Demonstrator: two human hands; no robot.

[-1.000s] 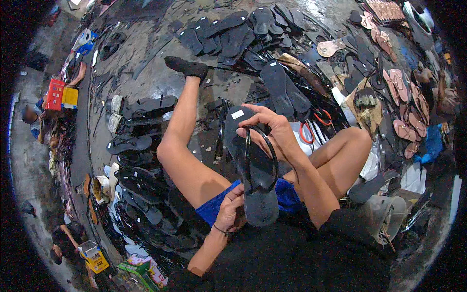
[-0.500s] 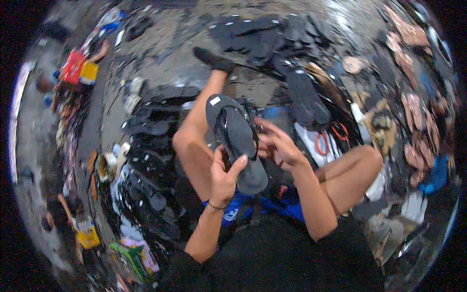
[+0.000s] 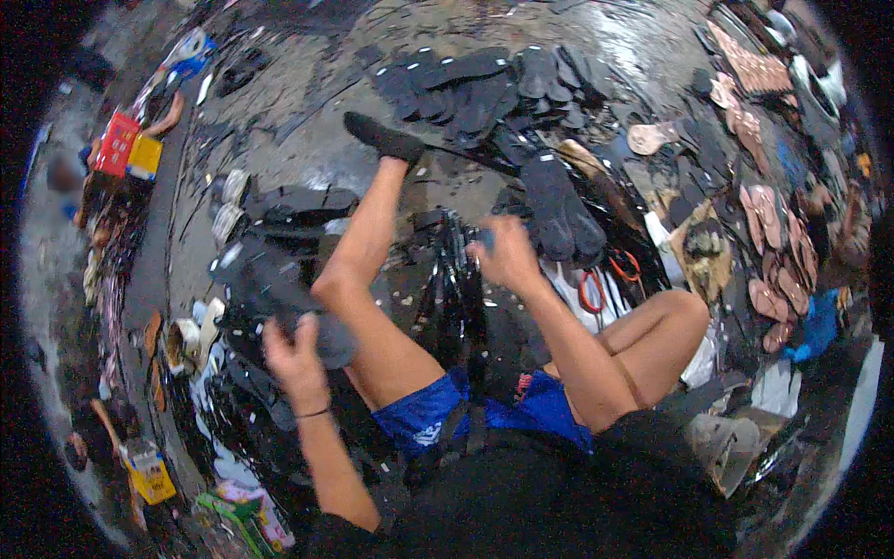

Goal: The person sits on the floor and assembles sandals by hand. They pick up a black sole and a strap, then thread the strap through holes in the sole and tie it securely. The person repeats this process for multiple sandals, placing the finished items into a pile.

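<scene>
My left hand (image 3: 296, 363) is off to the left, blurred, its thumb against the heel end of a black flip-flop (image 3: 335, 342). The flip-flop is held over a pile of dark footwear, and its front part blends into that pile. My right hand (image 3: 510, 256) is raised near the middle with fingers apart, and I see nothing held in it. A small blue patch (image 3: 487, 239) shows between its fingers. Beneath it lies a heap of shiny black strips (image 3: 447, 289), which looks like plastic.
Black soles (image 3: 456, 88) lie in rows ahead; a dark pair (image 3: 559, 210) lies right of centre. Orange-handled scissors (image 3: 592, 291) rest by my bent knee. Pink sandals (image 3: 768, 219) are at far right. Other people work at left, near a red-and-yellow box (image 3: 116, 144).
My left hand has carried the flip-flop from the middle to the left pile. My right hand has come away from it and stays near the middle. The view has shifted slightly.
</scene>
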